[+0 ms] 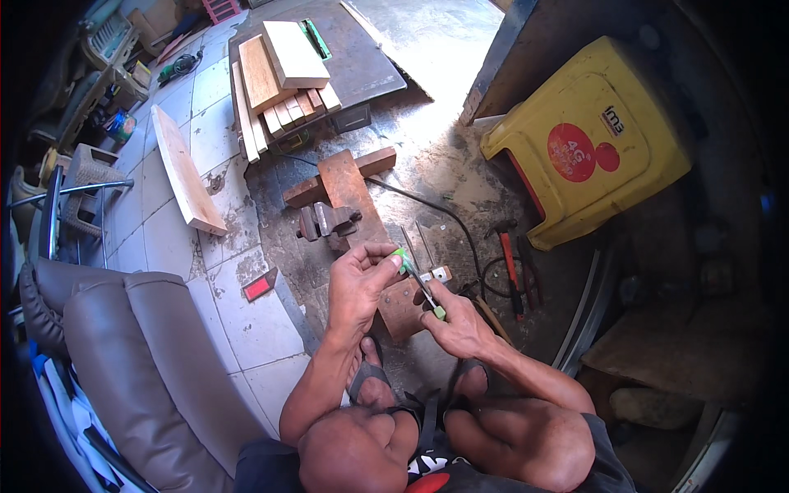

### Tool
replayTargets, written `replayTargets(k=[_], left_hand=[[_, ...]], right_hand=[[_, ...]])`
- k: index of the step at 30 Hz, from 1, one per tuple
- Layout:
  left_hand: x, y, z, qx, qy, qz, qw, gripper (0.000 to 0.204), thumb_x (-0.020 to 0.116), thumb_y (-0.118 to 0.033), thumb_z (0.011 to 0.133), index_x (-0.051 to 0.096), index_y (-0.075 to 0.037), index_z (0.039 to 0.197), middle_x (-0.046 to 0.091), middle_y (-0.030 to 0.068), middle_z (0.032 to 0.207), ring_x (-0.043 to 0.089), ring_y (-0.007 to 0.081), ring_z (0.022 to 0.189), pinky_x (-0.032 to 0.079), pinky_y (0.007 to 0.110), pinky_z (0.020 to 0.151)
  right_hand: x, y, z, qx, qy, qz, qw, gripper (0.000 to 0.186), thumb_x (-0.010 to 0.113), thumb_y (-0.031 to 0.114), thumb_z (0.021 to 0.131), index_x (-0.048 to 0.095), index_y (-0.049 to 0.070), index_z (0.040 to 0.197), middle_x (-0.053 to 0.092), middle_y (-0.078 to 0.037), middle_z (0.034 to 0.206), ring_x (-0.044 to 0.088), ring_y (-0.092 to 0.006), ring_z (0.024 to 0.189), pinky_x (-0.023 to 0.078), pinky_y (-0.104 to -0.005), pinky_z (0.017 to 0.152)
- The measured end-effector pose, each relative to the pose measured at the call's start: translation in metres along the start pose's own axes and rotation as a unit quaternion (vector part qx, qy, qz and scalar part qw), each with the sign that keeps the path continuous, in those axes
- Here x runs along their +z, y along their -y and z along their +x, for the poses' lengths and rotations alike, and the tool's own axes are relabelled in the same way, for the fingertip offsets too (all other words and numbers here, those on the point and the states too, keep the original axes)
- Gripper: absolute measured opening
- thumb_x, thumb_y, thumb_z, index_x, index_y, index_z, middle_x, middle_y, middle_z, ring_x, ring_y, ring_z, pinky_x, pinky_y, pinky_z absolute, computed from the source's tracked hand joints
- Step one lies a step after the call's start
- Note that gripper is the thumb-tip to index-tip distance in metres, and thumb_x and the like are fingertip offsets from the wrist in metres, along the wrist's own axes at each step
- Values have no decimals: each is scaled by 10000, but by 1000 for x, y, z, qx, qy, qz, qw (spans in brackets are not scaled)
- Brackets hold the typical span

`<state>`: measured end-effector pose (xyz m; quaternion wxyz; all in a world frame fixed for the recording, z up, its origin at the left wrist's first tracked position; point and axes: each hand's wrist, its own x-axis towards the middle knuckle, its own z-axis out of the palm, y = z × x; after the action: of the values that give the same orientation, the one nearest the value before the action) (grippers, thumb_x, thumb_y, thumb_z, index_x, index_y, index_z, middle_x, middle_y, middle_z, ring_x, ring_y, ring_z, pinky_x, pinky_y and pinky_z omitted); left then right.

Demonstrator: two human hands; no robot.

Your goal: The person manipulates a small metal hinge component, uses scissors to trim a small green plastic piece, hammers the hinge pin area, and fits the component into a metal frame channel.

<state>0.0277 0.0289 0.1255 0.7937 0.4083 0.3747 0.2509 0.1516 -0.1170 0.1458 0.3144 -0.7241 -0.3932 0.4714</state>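
My left hand (362, 283) is closed, pinching a small bright green piece (403, 258) between thumb and fingertips. My right hand (460, 324) is wrapped round a thin dark metal tool with a light green handle (440, 312); its exact kind is hard to make out. The tool's shaft points up and left and meets or nearly meets the green piece. Both hands are above a worn wooden board (353, 189), which lies on the floor between my feet and a crosswise wood block (308, 191). A small metal vise (326, 220) sits on the board, just beyond my left hand.
An orange-handled hammer (509, 275) lies to the right near a black cable (456, 218). A yellow plastic stool (600, 148) stands at the right. Cut planks (294, 57) are stacked on a low table ahead. A brown padded seat (140, 370) fills the left.
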Motion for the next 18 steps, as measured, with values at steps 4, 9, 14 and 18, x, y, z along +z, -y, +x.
replayTargets(k=[4,9,14,18], left_hand=[[-1,2,0,2,4,2,1000,206,725,-33,914,654,44,1091,705,95,1003,692,119,882,599,261,801],[2,2,-1,3,11,-1,1000,195,718,-30,920,654,44,1089,705,98,1018,692,124,896,599,265,808],[3,0,-3,7,17,2,1000,183,706,-19,927,651,47,1089,700,104,1034,694,131,909,603,272,817],[1,3,-4,4,21,-13,1000,170,698,-8,931,652,50,1084,698,105,1036,697,140,916,611,282,821]], right_hand=[[0,-1,-1,13,7,4,1000,495,566,187,907,486,43,1373,661,-271,1091,656,-445,1020,499,-479,912],[-1,-3,-1,17,13,9,1000,534,566,183,904,466,63,1415,660,-276,1105,655,-445,1029,497,-482,920],[0,0,-2,23,16,7,1000,559,558,189,905,441,73,1438,661,-296,1083,655,-466,1012,497,-493,906],[2,-3,-3,17,13,7,1000,571,543,187,902,428,79,1451,663,-308,1050,652,-490,990,497,-504,888]])
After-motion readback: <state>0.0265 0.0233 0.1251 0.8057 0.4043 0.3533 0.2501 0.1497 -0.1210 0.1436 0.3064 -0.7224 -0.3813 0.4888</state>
